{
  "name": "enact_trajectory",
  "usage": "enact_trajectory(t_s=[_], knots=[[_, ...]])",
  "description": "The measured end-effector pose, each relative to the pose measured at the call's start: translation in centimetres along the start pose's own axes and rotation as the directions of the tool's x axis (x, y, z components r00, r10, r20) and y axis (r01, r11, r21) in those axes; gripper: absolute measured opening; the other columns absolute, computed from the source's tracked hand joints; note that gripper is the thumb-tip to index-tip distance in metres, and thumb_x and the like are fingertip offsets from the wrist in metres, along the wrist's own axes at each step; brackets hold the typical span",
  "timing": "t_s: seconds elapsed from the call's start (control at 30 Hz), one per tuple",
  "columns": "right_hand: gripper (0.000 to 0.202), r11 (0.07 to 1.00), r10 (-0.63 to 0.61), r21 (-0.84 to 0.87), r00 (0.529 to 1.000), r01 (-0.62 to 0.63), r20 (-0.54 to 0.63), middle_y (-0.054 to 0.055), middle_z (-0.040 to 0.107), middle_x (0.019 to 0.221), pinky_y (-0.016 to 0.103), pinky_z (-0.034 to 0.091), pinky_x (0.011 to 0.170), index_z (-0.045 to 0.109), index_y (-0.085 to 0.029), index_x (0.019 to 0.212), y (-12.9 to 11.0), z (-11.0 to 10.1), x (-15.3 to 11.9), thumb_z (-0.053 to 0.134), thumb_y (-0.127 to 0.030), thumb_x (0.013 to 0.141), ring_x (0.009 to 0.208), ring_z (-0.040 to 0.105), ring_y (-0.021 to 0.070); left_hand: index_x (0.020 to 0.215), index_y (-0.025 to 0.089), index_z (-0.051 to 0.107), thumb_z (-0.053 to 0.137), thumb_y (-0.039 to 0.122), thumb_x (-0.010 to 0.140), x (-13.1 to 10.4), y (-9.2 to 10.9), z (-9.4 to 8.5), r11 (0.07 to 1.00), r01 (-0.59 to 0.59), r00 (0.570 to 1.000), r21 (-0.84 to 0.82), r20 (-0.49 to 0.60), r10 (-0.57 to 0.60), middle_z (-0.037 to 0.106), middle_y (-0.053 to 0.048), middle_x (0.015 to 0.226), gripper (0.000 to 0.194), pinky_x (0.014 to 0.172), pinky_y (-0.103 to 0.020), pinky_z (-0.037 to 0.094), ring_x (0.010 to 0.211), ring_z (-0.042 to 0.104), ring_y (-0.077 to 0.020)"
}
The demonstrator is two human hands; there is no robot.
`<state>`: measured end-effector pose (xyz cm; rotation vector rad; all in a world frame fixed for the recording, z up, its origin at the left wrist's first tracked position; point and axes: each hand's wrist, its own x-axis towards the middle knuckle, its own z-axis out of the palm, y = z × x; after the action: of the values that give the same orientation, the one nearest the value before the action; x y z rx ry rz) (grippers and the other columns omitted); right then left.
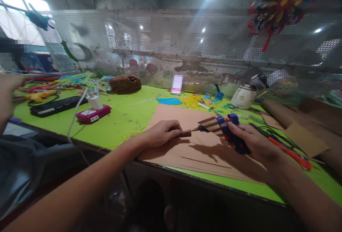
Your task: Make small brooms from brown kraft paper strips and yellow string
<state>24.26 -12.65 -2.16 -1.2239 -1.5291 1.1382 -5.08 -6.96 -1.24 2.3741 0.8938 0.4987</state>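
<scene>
My left hand [167, 132] pinches a small brown strip [186, 133] over a large brown paper sheet [171, 153]. My right hand [247, 137] is wrapped round a blue glue gun [229, 128], whose dark nozzle points left at the strip's end. Whether the nozzle touches the strip I cannot tell. Brown striped pieces [210, 124] show beside the front of the gun; what holds them is unclear. A thin dark strip [205, 162] lies on the paper near the table's front edge.
A purple power strip [93, 114] with a white plug and cable stands left, near a black case [57, 105]. Behind are a brown pouch [125, 84], yellow shreds [193, 101] and a cream kettle [243, 96]. Red-handled pliers [291, 153] lie right. Another person's arm [8, 96] shows far left.
</scene>
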Motion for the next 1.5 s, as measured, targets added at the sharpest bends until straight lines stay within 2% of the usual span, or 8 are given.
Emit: enact_trajectory(t_s=[0.23, 0.4, 0.6, 0.97, 1.1, 1.2, 1.3, 1.5], knots=[[0.042, 0.999, -0.046, 0.029, 0.999, 0.045, 0.009, 0.003, 0.059, 0.06, 0.024, 0.035, 0.047, 0.06, -0.016, 0.069, 0.0, -0.4, 0.0, 0.054, -0.055, 0.083, 0.051, 0.048, 0.012, 0.1, 0.016, 0.062, 0.056, 0.03, 0.08, -0.4, -0.2, 0.2, 1.0, -0.004, 0.999, -0.01, -0.043, 0.003, 0.064, -0.004, 0.088, 0.025, 0.068, -0.026, 0.041, 0.077, 0.056, -0.015], [0.041, 0.999, -0.02, 0.039, 1.0, 0.02, -0.016, 0.003, 0.06, 0.063, 0.023, 0.036, 0.047, 0.062, -0.015, 0.071, 0.0, -0.4, 0.0, 0.054, -0.052, 0.085, 0.052, 0.048, 0.0113, 0.089, 0.018, 0.067, 0.058, 0.032, 0.08, -0.8, -0.1, 0.3, 0.999, -0.034, 0.999, 0.016, 0.016, 0.034, 0.065, -0.003, 0.085, 0.019, 0.069, -0.026, 0.041, 0.079, 0.057, -0.0155], [0.042, 0.999, 0.008, -0.047, 0.995, -0.013, -0.099, 0.004, 0.06, 0.067, 0.023, 0.04, 0.048, 0.064, -0.015, 0.075, -0.4, 0.6, 0.1, 0.054, -0.056, 0.083, 0.054, 0.051, 0.0123, 0.083, 0.018, 0.067, 0.057, 0.036, 0.084, -1.2, 0.8, 0.6, 0.985, -0.12, 0.993, 0.121, 0.001, 0.121, 0.061, -0.003, 0.082, 0.021, 0.065, -0.024, 0.039, 0.075, 0.055, -0.0132], [0.036, 0.998, -0.048, 0.041, 0.992, 0.053, -0.117, 0.003, 0.063, 0.067, 0.021, 0.041, 0.049, 0.066, -0.017, 0.076, 0.6, 0.5, 0.3, 0.057, -0.051, 0.084, 0.054, 0.052, 0.0111, 0.079, 0.015, 0.064, 0.052, 0.032, 0.088, -2.4, 1.8, 1.3, 0.937, -0.191, 0.977, 0.293, -0.039, 0.211, 0.057, -0.004, 0.079, 0.023, 0.064, -0.024, 0.039, 0.074, 0.053, -0.0134], [0.036, 0.998, 0.04, 0.053, 0.998, -0.038, -0.049, 0.004, 0.066, 0.069, 0.023, 0.043, 0.051, 0.068, -0.017, 0.077, 0.2, 0.5, -0.4, 0.064, -0.053, 0.078, 0.057, 0.056, 0.0136, 0.079, 0.015, 0.065, 0.054, 0.026, 0.087, -2.5, 1.2, 1.5, 0.918, -0.237, 0.963, 0.319, -0.046, 0.265, 0.056, -0.005, 0.079, 0.018, 0.064, -0.024, 0.039, 0.075, 0.053, -0.0138], [0.037, 0.994, 0.067, -0.086, 0.997, -0.063, 0.039, 0.003, 0.063, 0.065, 0.024, 0.042, 0.052, 0.068, -0.017, 0.071, -0.7, 0.4, -0.9, 0.063, -0.052, 0.078, 0.058, 0.054, 0.0136, 0.078, 0.015, 0.064, 0.053, 0.022, 0.086, -2.6, 1.0, 1.8, 0.885, -0.304, 0.936, 0.352, -0.061, 0.346, 0.056, -0.005, 0.078, 0.016, 0.062, -0.024, 0.039, 0.074, 0.052, -0.0139], [0.041, 0.978, 0.066, -0.206, 0.992, -0.042, 0.111, 0.002, 0.06, 0.062, 0.023, 0.038, 0.049, 0.066, -0.015, 0.069, -1.2, 0.2, -1.2, 0.057, -0.052, 0.083, 0.054, 0.049, 0.0113, 0.077, 0.015, 0.063, 0.05, 0.016, 0.085, -2.7, 1.0, 2.0, 0.825, -0.375, 0.893, 0.423, -0.072, 0.443, 0.055, -0.004, 0.074, 0.015, 0.059, -0.025, 0.037, 0.07, 0.049, -0.0135], [0.042, 0.981, 0.092, -0.185, 0.98, -0.059, 0.177, 0.003, 0.061, 0.067, 0.022, 0.037, 0.051, 0.066, -0.014, 0.074, -0.4, -0.5, -1.1, 0.054, -0.053, 0.085, 0.057, 0.05, 0.0109, 0.066, 0.016, 0.054, 0.049, 0.01, 0.083, -3.0, 1.3, 2.0, 0.684, -0.419, 0.857, 0.598, 0.011, 0.515, 0.05, -0.004, 0.071, 0.019, 0.059, -0.028, 0.037, 0.067, 0.043, -0.0149]])
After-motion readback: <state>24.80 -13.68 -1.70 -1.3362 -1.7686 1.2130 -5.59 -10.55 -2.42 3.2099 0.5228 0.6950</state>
